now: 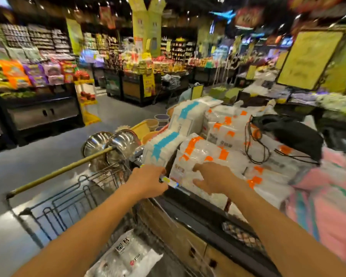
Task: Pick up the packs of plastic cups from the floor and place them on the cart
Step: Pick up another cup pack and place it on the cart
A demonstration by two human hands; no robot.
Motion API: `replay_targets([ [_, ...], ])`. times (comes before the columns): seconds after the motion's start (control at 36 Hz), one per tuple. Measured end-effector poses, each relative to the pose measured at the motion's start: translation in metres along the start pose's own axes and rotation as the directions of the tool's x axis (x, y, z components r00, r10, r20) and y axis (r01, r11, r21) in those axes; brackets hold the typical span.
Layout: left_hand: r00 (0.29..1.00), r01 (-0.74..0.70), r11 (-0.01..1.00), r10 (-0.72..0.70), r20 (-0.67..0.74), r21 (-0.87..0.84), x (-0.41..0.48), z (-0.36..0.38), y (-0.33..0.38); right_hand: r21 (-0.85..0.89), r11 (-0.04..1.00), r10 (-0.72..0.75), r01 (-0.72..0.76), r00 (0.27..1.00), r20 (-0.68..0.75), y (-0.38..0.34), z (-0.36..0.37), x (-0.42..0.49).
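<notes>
**Right hand flat on the orange pack**

Left of the orange pack [204, 154] stands a blurred wire rack [68, 204]. Below it a floor pack [128, 256] lies cut off by the frame edge. The left hand [148, 180] grips the rim [196, 204] beside the orange pack, fingertips hidden. The right hand [214, 176] lies on the orange pack, fingers spread. To the right, a black bag [288, 134] hides other packs.

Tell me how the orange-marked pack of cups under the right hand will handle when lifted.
Probably light for its size: the orange-marked pack shows clear, mostly hollow cups. Its thin film wrap looks wrinkled, so it may flex rather than stay stiff. The glossy film could slide on the neighbouring packs; the right hand lies spread on it.
</notes>
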State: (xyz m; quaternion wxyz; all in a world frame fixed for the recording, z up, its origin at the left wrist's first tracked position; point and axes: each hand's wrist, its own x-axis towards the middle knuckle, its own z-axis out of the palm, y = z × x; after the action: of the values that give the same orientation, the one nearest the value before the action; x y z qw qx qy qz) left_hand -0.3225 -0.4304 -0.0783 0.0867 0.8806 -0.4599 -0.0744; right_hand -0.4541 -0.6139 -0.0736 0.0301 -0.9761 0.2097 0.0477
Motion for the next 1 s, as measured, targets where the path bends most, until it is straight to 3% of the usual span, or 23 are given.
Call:
replay_targets([
  [0.25, 0.955, -0.298, 0.952, 0.298, -0.008, -0.077, -0.019, -0.012, 0.142, -0.008, 0.954, 0.297, -0.299, 0.951, -0.088, 0.075, -0.034, -0.153],
  [0.44, 0.810, -0.583, 0.811, 0.585, 0.039, -0.044, -0.038, -0.001, 0.235, 0.065, 0.817, 0.577, -0.573, 0.809, -0.116, 0.095, -0.032, -0.276],
  [0.69, 0.444, -0.878, 0.466, 0.878, 0.178, -0.110, -0.112, 0.033, 0.319, 0.139, 0.464, 0.886, -0.875, 0.455, -0.090, 0.048, -0.013, -0.435],
  [0.92, 0.061, -0.974, 0.119, 0.957, 0.283, -0.194, -0.235, 0.054, 0.382, 0.127, 0.110, 0.993, -0.986, 0.116, 0.040, -0.041, 0.007, -0.590],
  [1.0, -0.059, -0.975, 0.011, 0.949, 0.309, -0.220, -0.284, 0.062, 0.402, 0.126, 0.002, 1.000, -0.992, 0.004, 0.011, -0.079, 0.017, -0.643],
])
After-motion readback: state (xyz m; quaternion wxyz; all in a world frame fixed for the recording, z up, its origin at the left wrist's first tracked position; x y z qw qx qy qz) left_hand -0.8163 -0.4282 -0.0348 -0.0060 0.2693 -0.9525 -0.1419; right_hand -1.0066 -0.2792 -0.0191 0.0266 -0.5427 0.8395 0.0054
